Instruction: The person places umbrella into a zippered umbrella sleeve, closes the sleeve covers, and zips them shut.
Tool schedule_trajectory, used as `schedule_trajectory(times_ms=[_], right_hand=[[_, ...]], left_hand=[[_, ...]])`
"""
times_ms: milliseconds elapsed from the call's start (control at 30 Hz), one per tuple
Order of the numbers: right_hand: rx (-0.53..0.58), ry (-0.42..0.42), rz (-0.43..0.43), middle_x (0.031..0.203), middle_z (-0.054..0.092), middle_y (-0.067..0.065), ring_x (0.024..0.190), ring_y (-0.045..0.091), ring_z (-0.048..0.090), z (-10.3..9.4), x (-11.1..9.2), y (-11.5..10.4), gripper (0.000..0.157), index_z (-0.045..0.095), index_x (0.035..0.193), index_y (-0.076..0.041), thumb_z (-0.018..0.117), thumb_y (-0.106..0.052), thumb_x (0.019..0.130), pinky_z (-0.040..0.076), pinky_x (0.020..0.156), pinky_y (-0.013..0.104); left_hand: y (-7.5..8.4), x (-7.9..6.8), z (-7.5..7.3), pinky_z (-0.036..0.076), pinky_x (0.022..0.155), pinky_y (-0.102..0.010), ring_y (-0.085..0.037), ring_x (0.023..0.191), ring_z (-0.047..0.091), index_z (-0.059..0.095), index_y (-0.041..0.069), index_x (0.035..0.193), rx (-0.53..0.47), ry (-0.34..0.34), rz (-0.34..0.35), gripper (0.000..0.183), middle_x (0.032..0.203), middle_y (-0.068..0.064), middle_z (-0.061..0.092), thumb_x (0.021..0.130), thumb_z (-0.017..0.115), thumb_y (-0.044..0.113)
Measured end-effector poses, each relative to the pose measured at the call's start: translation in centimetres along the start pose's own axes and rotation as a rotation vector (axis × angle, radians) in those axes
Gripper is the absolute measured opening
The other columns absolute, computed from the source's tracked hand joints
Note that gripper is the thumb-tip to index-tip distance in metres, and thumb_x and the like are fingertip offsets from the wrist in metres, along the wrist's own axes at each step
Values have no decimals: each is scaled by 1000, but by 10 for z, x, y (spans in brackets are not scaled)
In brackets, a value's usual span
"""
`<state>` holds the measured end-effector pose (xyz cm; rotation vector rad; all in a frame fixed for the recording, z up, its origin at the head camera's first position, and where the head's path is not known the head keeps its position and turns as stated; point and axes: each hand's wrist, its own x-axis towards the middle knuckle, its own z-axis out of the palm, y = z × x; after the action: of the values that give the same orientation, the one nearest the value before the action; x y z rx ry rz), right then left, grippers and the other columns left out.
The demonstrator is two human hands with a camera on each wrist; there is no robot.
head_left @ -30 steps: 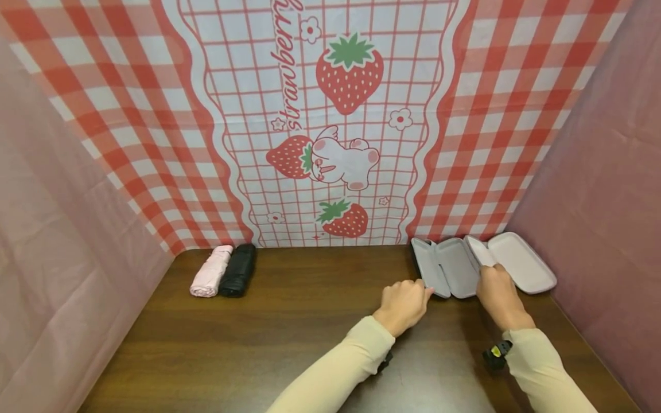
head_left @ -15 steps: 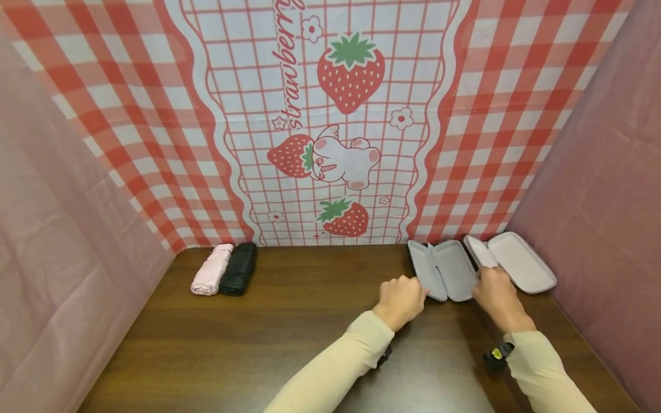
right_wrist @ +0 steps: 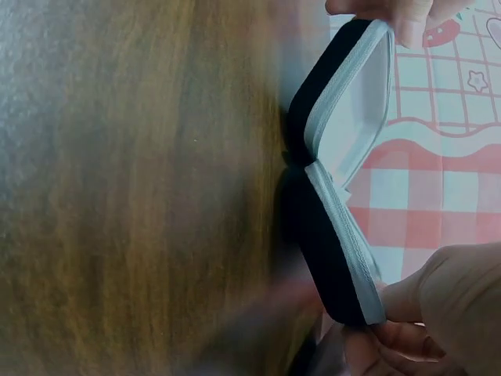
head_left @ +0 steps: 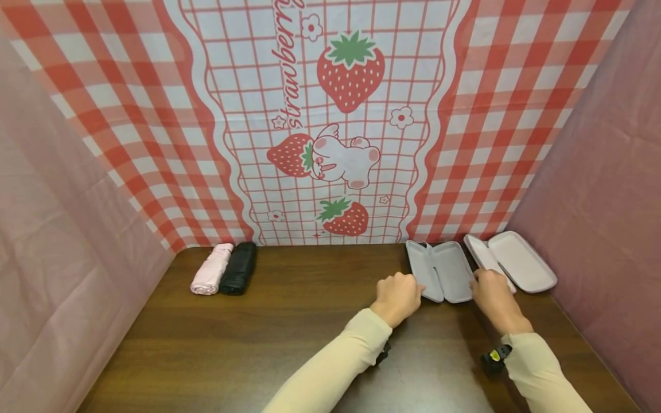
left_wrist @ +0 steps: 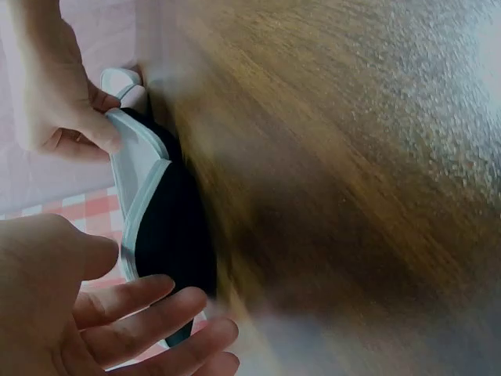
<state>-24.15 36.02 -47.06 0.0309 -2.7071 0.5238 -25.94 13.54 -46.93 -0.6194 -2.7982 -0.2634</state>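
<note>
One open grey-lined case [head_left: 453, 272], right side of table [head_left: 289, 355]: right hand [head_left: 497, 298] pinches right rim [right_wrist: 356, 266]; left hand [head_left: 397, 298] loosely holds left edge [left_wrist: 131, 235], fingers spread. Probably light, stiff-shelled; best taken by outer rims.

Your arms [head_left: 330, 364] reached fwd. Your L hand [head_left: 398, 298] curved, thumb [left_wrist: 94, 258] opp. fingers [left_wrist: 145, 323]; your R hand [head_left: 496, 299] pinched, approx. level w/ it.
</note>
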Motion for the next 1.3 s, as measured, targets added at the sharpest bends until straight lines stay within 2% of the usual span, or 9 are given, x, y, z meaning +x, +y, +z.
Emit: schedule_trajectory(times_ms=[333, 633, 1000, 1300], right_hand=[[24, -36, 8, 86, 65, 37, 83, 55, 64, 3, -1, 2, 16, 67, 92, 17, 62, 3, 87, 51, 74, 63], [42, -44, -1, 86, 68, 35, 82, 52, 66, 1, -3, -5, 16, 68, 89, 16, 64, 0, 88, 52, 75, 62], [55, -74, 5, 88, 69, 34, 83, 50, 67, 5, -4, -10, 17, 68, 92, 16, 65, 0, 88, 53, 75, 61], [47, -52, -51, 82, 69, 32, 78, 49, 67, 6, -5, -17, 14, 67, 87, 16, 66, 2, 85, 52, 74, 61]], left_hand=[[-2, -1, 1, 50, 50, -37, -20, 70, 72, 77, 21, 76, -22, -65, -49, 37, 81, -1, 77, 99, 62, 44], [-6, -10, 2, 47, 45, -37, -20, 63, 70, 71, 20, 66, -26, -42, -36, 38, 75, -1, 75, 97, 64, 41], [-14, -17, 1, 45, 45, -37, -20, 61, 68, 69, 18, 64, -59, -56, -32, 40, 74, -2, 74, 98, 63, 38], [-20, -21, 0, 45, 44, -36, -20, 60, 67, 68, 18, 64, -72, -69, -31, 40, 73, -2, 73, 98, 64, 38]])
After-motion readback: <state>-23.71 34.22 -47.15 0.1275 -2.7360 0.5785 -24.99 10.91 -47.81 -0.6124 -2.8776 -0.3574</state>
